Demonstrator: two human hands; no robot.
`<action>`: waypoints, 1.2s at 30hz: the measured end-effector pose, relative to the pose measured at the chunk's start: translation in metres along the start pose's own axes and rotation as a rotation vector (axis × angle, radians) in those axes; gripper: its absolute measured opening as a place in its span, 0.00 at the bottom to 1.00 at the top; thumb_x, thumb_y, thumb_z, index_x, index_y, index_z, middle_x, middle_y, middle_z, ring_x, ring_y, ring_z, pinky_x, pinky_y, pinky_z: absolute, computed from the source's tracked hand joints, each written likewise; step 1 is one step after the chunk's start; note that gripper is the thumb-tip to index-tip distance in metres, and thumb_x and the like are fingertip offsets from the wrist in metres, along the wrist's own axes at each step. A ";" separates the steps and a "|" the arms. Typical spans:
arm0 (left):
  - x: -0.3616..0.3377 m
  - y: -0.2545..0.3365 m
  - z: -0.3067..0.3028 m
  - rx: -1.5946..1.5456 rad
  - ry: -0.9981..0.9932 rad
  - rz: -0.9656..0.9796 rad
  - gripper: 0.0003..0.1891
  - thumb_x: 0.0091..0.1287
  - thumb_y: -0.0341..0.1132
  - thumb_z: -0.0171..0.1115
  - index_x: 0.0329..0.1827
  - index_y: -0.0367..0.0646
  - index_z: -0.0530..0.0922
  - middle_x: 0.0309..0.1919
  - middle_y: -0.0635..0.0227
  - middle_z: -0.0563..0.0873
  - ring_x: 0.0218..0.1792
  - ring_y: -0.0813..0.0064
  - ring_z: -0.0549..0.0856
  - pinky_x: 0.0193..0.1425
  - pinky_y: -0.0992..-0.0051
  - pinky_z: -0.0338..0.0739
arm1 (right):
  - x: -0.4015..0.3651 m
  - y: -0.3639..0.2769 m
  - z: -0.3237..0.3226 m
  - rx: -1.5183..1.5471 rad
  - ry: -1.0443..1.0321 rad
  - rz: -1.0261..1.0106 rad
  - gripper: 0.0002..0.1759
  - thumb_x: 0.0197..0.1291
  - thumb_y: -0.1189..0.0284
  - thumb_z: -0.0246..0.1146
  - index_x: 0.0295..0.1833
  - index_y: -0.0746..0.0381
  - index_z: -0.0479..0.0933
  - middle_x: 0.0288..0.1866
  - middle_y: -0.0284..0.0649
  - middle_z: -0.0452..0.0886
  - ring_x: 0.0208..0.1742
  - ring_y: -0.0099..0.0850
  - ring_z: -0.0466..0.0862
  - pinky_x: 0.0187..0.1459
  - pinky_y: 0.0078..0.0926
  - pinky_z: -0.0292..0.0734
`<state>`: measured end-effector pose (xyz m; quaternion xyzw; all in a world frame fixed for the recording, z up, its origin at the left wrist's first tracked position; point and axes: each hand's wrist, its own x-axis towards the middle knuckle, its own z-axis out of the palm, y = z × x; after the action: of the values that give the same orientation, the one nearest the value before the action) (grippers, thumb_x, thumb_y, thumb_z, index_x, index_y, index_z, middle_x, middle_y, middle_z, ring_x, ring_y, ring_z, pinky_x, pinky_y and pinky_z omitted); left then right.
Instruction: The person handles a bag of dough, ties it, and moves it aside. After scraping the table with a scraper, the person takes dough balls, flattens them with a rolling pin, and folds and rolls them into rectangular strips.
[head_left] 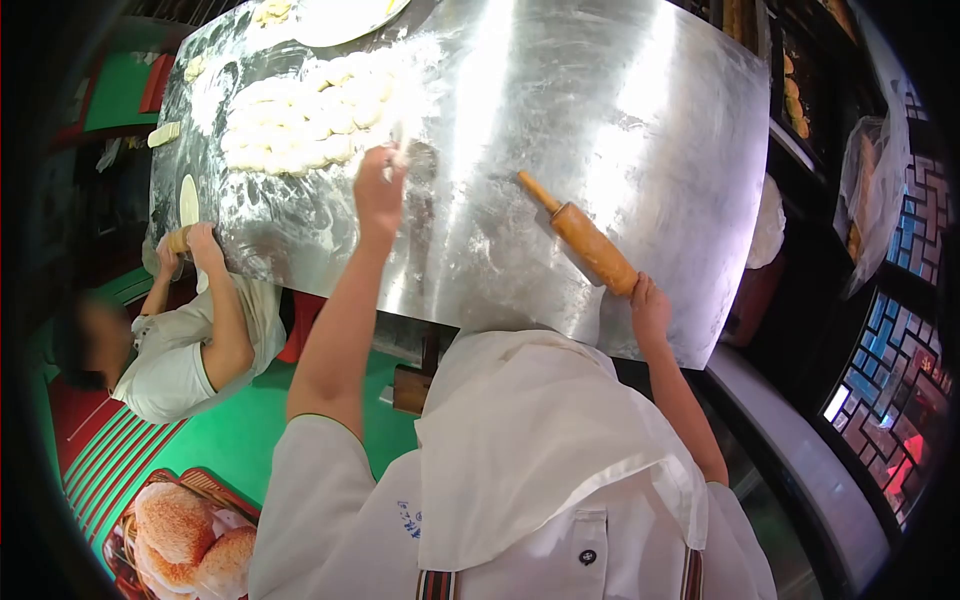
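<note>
My left hand [379, 192] reaches across the floured steel table [640, 110] to the near edge of a pile of several small dough pieces [300, 125]. Its fingertips pinch one dough piece [400, 153] at the pile's right corner. My right hand [650, 306] is at the table's near edge and grips the end of a wooden rolling pin [590, 243]. The pin lies slanted on the bare metal with its far handle pointing towards the table's middle.
A co-worker [190, 350] in white at the left presses a small rolling pin [179, 240] near a flat dough disc [188, 200]. A plate [340, 18] sits at the far edge. A basket of sesame breads [185, 535] stands on the green floor. Shelves line the right side.
</note>
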<state>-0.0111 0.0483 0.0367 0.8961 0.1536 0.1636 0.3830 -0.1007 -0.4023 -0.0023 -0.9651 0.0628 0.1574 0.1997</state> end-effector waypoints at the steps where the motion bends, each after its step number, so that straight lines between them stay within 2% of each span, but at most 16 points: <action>1: -0.019 0.001 0.013 -0.005 -0.041 0.113 0.07 0.64 0.28 0.62 0.43 0.40 0.78 0.46 0.56 0.85 0.47 0.54 0.84 0.51 0.62 0.78 | 0.003 -0.003 -0.002 0.046 0.004 0.057 0.25 0.76 0.54 0.44 0.41 0.58 0.82 0.29 0.50 0.83 0.32 0.52 0.83 0.35 0.51 0.74; 3: -0.064 0.018 0.031 0.065 -0.200 0.372 0.10 0.59 0.24 0.61 0.44 0.39 0.78 0.47 0.56 0.84 0.49 0.53 0.82 0.55 0.61 0.77 | 0.010 -0.013 -0.006 0.085 0.011 0.120 0.26 0.76 0.54 0.43 0.40 0.59 0.82 0.30 0.52 0.83 0.34 0.53 0.83 0.36 0.52 0.74; 6: -0.128 0.019 0.061 -0.119 -0.723 0.520 0.11 0.60 0.25 0.59 0.45 0.41 0.80 0.54 0.55 0.81 0.56 0.51 0.78 0.64 0.59 0.72 | 0.018 -0.026 -0.009 0.087 0.092 0.077 0.25 0.77 0.55 0.44 0.37 0.58 0.81 0.28 0.51 0.82 0.30 0.53 0.82 0.33 0.50 0.74; 7: -0.140 0.020 0.057 -0.124 -0.723 0.515 0.11 0.60 0.25 0.59 0.45 0.41 0.80 0.54 0.55 0.81 0.56 0.51 0.78 0.64 0.59 0.72 | 0.018 -0.029 -0.013 0.031 0.035 -0.012 0.24 0.76 0.55 0.45 0.40 0.59 0.81 0.27 0.50 0.82 0.28 0.53 0.82 0.32 0.49 0.74; 9: -0.141 0.040 0.037 -0.197 -0.748 0.219 0.12 0.65 0.31 0.58 0.50 0.43 0.80 0.59 0.57 0.80 0.64 0.52 0.75 0.70 0.55 0.66 | 0.013 -0.034 -0.015 -0.028 -0.028 -0.099 0.24 0.76 0.56 0.45 0.42 0.60 0.81 0.27 0.50 0.82 0.27 0.53 0.81 0.30 0.49 0.73; 10: -0.132 0.043 0.024 -0.201 -0.751 0.210 0.12 0.65 0.31 0.58 0.50 0.43 0.80 0.59 0.57 0.80 0.64 0.52 0.75 0.70 0.55 0.66 | 0.004 -0.036 -0.014 -0.078 -0.076 -0.156 0.22 0.76 0.57 0.46 0.42 0.59 0.81 0.27 0.49 0.82 0.26 0.53 0.81 0.29 0.49 0.74; 12: -0.113 0.039 0.001 0.167 -0.478 0.387 0.19 0.68 0.38 0.56 0.61 0.46 0.78 0.67 0.60 0.76 0.71 0.55 0.70 0.75 0.48 0.56 | -0.011 -0.043 -0.001 -0.131 -0.130 -0.220 0.21 0.76 0.57 0.46 0.41 0.57 0.81 0.26 0.49 0.82 0.25 0.53 0.81 0.27 0.50 0.74; 13: -0.108 0.032 0.005 0.167 -0.478 0.380 0.19 0.68 0.38 0.56 0.61 0.46 0.78 0.67 0.60 0.76 0.71 0.55 0.70 0.75 0.48 0.56 | -0.018 -0.047 0.018 -0.130 -0.080 -0.280 0.21 0.76 0.57 0.47 0.39 0.56 0.80 0.24 0.48 0.81 0.23 0.51 0.81 0.26 0.49 0.74; 15: -0.090 0.018 0.025 0.590 -0.533 0.435 0.27 0.68 0.41 0.58 0.71 0.48 0.71 0.73 0.62 0.70 0.75 0.57 0.65 0.76 0.41 0.49 | -0.011 -0.064 0.036 -0.135 -0.030 -0.339 0.21 0.75 0.56 0.48 0.36 0.54 0.80 0.21 0.47 0.81 0.21 0.50 0.81 0.24 0.49 0.75; 17: -0.051 0.012 0.049 0.660 -0.531 0.405 0.29 0.72 0.43 0.52 0.78 0.53 0.64 0.79 0.65 0.60 0.79 0.56 0.57 0.78 0.43 0.45 | 0.037 -0.086 0.047 -0.195 -0.070 -0.179 0.21 0.76 0.56 0.46 0.39 0.56 0.79 0.21 0.47 0.81 0.22 0.50 0.82 0.26 0.48 0.77; 19: -0.002 0.022 0.079 0.628 -0.400 0.381 0.30 0.72 0.45 0.52 0.77 0.53 0.64 0.79 0.65 0.60 0.79 0.57 0.57 0.79 0.43 0.44 | 0.103 -0.089 0.043 -0.193 0.112 -0.275 0.22 0.76 0.55 0.45 0.39 0.57 0.77 0.22 0.48 0.82 0.24 0.50 0.83 0.29 0.47 0.78; 22: 0.028 0.025 0.107 0.634 -0.365 0.299 0.30 0.71 0.46 0.54 0.77 0.53 0.65 0.79 0.66 0.60 0.79 0.59 0.56 0.79 0.43 0.43 | 0.154 -0.108 0.012 -0.216 0.127 -0.165 0.22 0.76 0.55 0.45 0.38 0.58 0.77 0.23 0.50 0.82 0.26 0.50 0.84 0.30 0.47 0.77; 24: -0.001 0.026 0.086 0.630 -0.398 0.245 0.30 0.71 0.45 0.53 0.77 0.53 0.65 0.79 0.67 0.60 0.79 0.60 0.57 0.79 0.43 0.43 | 0.141 -0.101 0.021 -0.225 0.077 -0.213 0.22 0.76 0.56 0.45 0.38 0.58 0.77 0.23 0.50 0.81 0.26 0.50 0.84 0.29 0.48 0.76; 28: -0.115 0.003 0.024 0.647 -0.599 0.281 0.27 0.72 0.45 0.53 0.75 0.55 0.68 0.77 0.67 0.64 0.78 0.60 0.59 0.79 0.42 0.44 | 0.011 -0.082 0.049 -0.147 0.023 -0.256 0.17 0.72 0.56 0.53 0.42 0.55 0.81 0.22 0.49 0.81 0.22 0.48 0.81 0.26 0.51 0.74; 31: -0.087 0.010 0.035 0.694 -0.550 0.345 0.28 0.71 0.43 0.55 0.75 0.54 0.68 0.78 0.67 0.63 0.78 0.59 0.60 0.78 0.41 0.45 | 0.027 -0.078 0.056 -0.186 0.039 -0.235 0.18 0.73 0.56 0.51 0.42 0.55 0.81 0.21 0.49 0.80 0.22 0.48 0.81 0.26 0.51 0.74; 36: 0.037 0.022 0.107 0.629 -0.294 0.317 0.25 0.73 0.42 0.51 0.74 0.54 0.69 0.76 0.64 0.67 0.77 0.56 0.60 0.77 0.42 0.49 | 0.186 -0.118 0.013 -0.233 0.197 -0.212 0.24 0.77 0.56 0.44 0.35 0.60 0.76 0.22 0.49 0.81 0.25 0.50 0.83 0.30 0.47 0.76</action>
<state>0.0694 -0.0202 -0.0104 0.9964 -0.0008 0.0356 0.0769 0.0928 -0.3001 -0.0316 -0.9937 -0.0388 0.0463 0.0947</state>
